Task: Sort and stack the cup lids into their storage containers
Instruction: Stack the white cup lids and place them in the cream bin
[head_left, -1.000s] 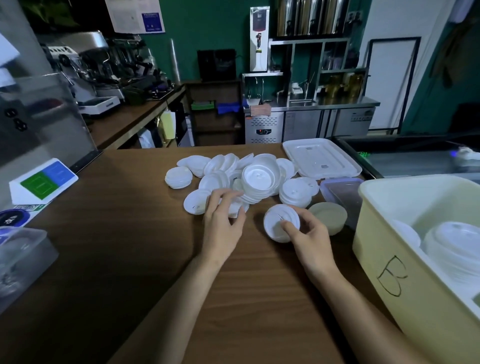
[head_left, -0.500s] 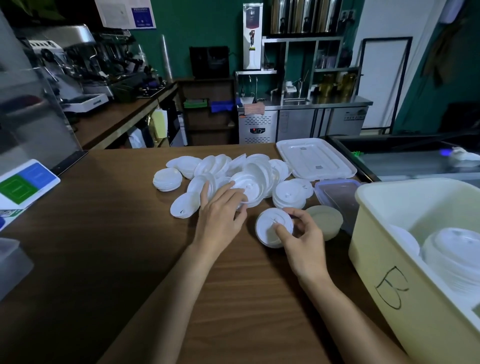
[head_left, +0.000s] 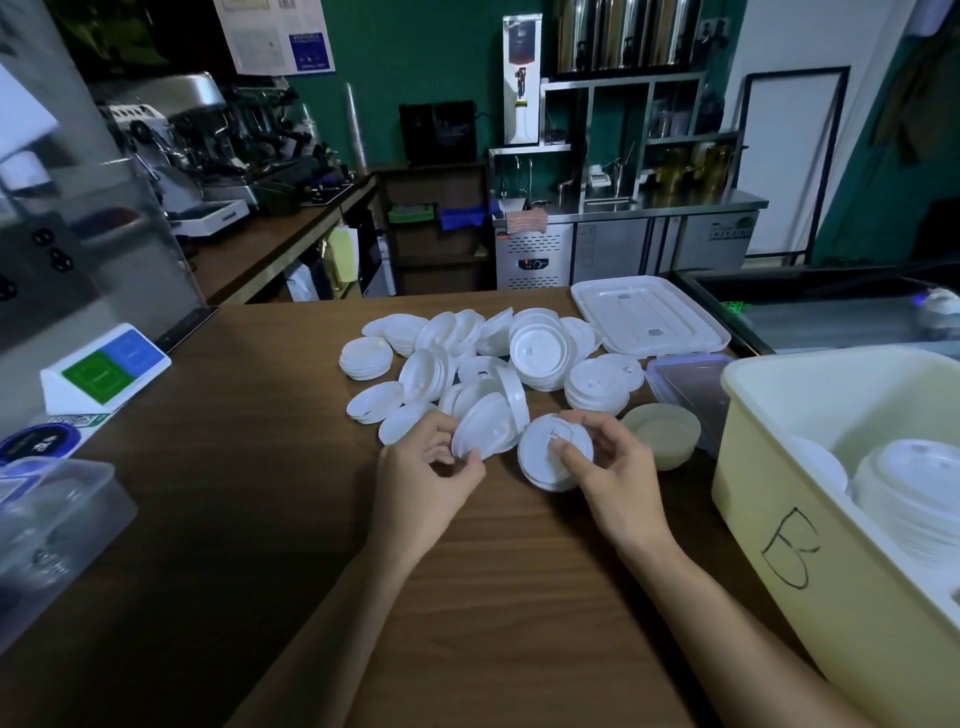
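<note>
A heap of white cup lids (head_left: 537, 351) lies on the brown wooden counter (head_left: 260, 519), some in short stacks. My left hand (head_left: 423, 478) pinches the lower edge of a tilted white lid (head_left: 485, 431) at the heap's near side. My right hand (head_left: 613, 475) grips a small stack of white lids (head_left: 550, 454) just right of it, thumb on top. At the right stands a pale yellow bin (head_left: 779, 493) marked "B", with stacked white lids (head_left: 914, 488) inside.
A white flat container lid (head_left: 647, 314) and a clear lidded box (head_left: 688, 384) lie behind the bin. A small beige round tub (head_left: 662, 434) sits beside my right hand. A clear plastic box (head_left: 47, 525) and a green-and-blue sign (head_left: 104, 366) are at the left.
My left hand has drawn back from the heap, lifting a lid up on its edge. My right hand keeps its stack, raised slightly.
</note>
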